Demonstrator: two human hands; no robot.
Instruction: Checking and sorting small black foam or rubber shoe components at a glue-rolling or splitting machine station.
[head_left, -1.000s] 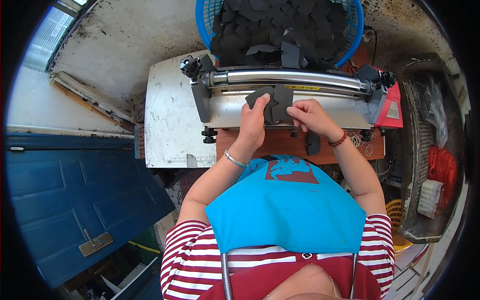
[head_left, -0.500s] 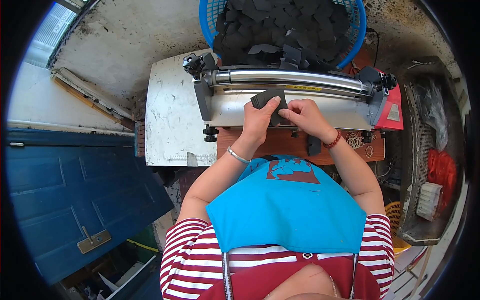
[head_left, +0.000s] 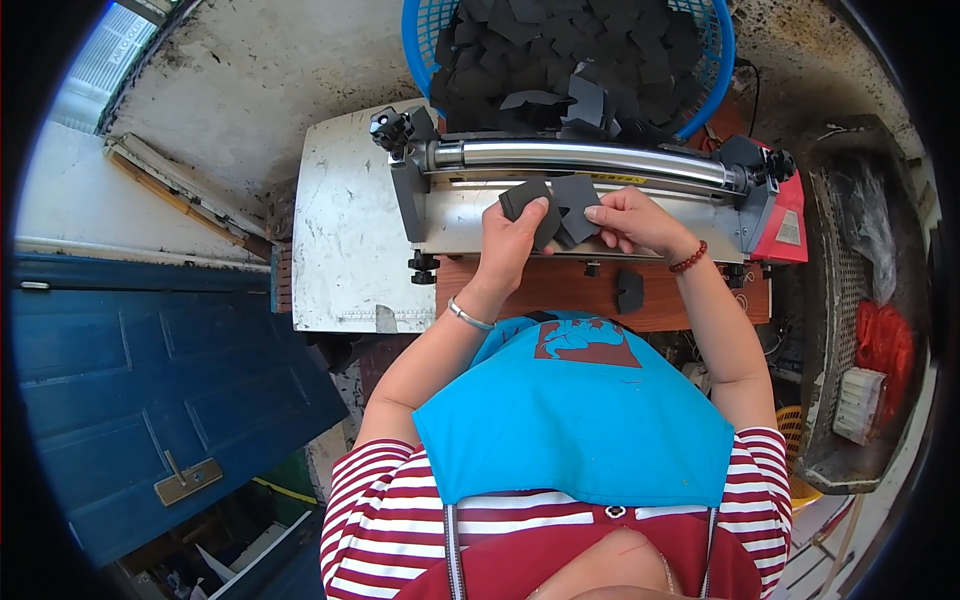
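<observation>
My left hand [head_left: 510,243] is closed round a small stack of flat black pieces [head_left: 527,205], its thumb pressed on top. Between the thumb and fingers of my right hand [head_left: 640,220] is a single dark grey piece [head_left: 577,200], apart from the stack at its upper end and close beside it lower down. Both hands are above the metal bed of a roller machine [head_left: 460,225], just in front of its shiny roller [head_left: 590,153]. Another dark piece [head_left: 629,291] lies on the brown wooden table [head_left: 540,290] below my right hand.
Behind the machine stands a blue plastic basket [head_left: 722,75] heaped with dark pieces [head_left: 570,50]. A white board [head_left: 350,220] is left of the machine, a red housing [head_left: 788,225] at its right end. A blue door [head_left: 150,390] is at far left; a yellow basket [head_left: 790,430] stands lower right.
My right hand has moved to the right and slightly up, drawing one piece off the stack. The left hand stays almost in place with the stack.
</observation>
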